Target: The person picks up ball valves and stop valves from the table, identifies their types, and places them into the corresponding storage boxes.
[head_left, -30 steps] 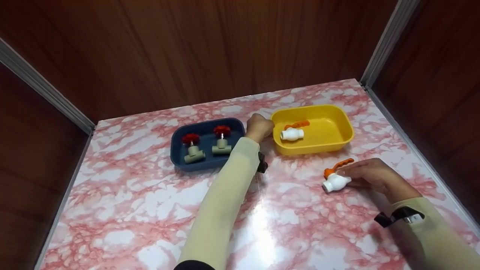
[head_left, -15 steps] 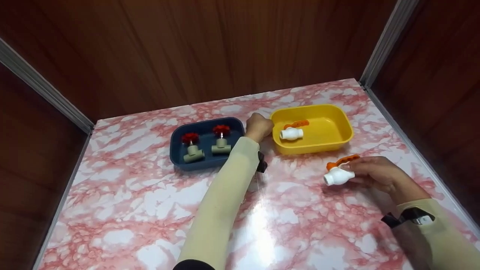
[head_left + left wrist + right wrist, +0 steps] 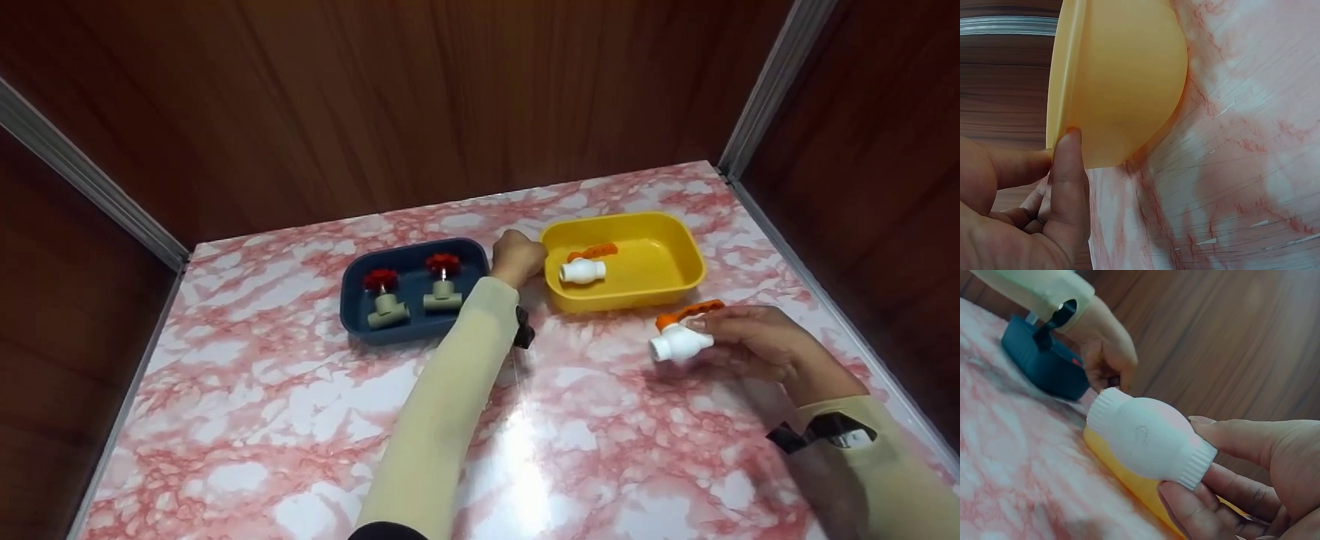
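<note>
My left hand (image 3: 519, 256) pinches the left rim of the yellow tray (image 3: 626, 301) between thumb and forefinger; the left wrist view shows the fingers (image 3: 1068, 185) on its wall. Inside that tray lies a white ball valve (image 3: 583, 271) with an orange lever. In my right hand (image 3: 757, 345) is a second white ball valve (image 3: 681, 343), held by one end just above the table, in front of the tray. Its orange lever (image 3: 690, 312) points back and right. The right wrist view shows the white body (image 3: 1148, 439) between thumb and fingers; the lever is hidden there.
A dark blue tray (image 3: 405, 331) stands left of my left hand, holding two beige valves (image 3: 388, 309) with red wheel handles. Brown wood-grain panels (image 3: 450, 105) close off the back and both sides of the pink marbled table (image 3: 300, 420).
My right hand has lifted the ball valve off the table and moved it slightly back, toward the yellow tray. My left hand keeps its hold on the rim.
</note>
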Demonstrator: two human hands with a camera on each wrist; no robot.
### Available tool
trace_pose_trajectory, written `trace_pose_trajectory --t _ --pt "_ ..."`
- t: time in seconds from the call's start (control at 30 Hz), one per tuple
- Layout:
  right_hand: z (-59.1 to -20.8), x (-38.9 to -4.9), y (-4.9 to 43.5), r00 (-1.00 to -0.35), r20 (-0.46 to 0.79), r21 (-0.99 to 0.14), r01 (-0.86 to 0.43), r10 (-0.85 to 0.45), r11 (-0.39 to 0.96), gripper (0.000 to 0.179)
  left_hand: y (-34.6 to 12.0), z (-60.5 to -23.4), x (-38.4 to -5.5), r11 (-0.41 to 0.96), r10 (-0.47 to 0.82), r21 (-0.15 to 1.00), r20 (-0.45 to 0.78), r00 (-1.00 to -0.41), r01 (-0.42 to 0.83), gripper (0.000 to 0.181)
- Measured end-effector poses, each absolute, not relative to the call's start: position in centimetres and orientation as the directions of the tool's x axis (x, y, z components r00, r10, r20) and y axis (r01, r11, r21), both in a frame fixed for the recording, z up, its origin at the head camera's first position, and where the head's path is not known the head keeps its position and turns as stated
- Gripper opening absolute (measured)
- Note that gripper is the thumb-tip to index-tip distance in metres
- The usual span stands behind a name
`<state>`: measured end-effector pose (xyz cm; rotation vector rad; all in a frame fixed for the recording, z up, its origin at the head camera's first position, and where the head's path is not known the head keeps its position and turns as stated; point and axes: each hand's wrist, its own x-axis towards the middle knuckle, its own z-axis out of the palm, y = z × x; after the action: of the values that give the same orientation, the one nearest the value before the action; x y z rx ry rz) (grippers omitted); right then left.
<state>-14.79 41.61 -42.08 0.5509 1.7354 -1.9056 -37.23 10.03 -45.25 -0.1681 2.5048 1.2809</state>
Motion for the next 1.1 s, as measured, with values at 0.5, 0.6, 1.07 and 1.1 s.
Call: trace_pose_trajectory --t 0.5,0.6,1.07,1.1 --pt "-41.2 -15.3 41.8 -0.883 -0.462 -0.882 0.467 -0.082 -0.060 0.032 10.2 -45.4 -37.6 0.627 0.011 0.727 -0.365 -0.931 -0.278 0.018" --pt "-41.0 -15.4 41.7 -0.891 -0.446 -0.889 0.452 -0.089 -0.076 0.032 10.3 -45.0 -37.3 0.614 0.005 0.730 -0.384 -0.923 -0.301 0.016" --pt "-39.3 -16.7 41.5 -0.891 -0.447 -0.885 0.454 -0.082 -0.103 0.030 9.9 -45.8 -37.9 0.626 0.063 0.741 -0.356 -0.932 -0.241 0.016" --pt "-39.2 -16.8 41.5 -0.892 -0.445 -0.884 0.452 -0.080 -0.118 0.030 9.8 -45.8 -37.9 0.625 0.069 0.743 -0.359 -0.931 -0.240 0.017"
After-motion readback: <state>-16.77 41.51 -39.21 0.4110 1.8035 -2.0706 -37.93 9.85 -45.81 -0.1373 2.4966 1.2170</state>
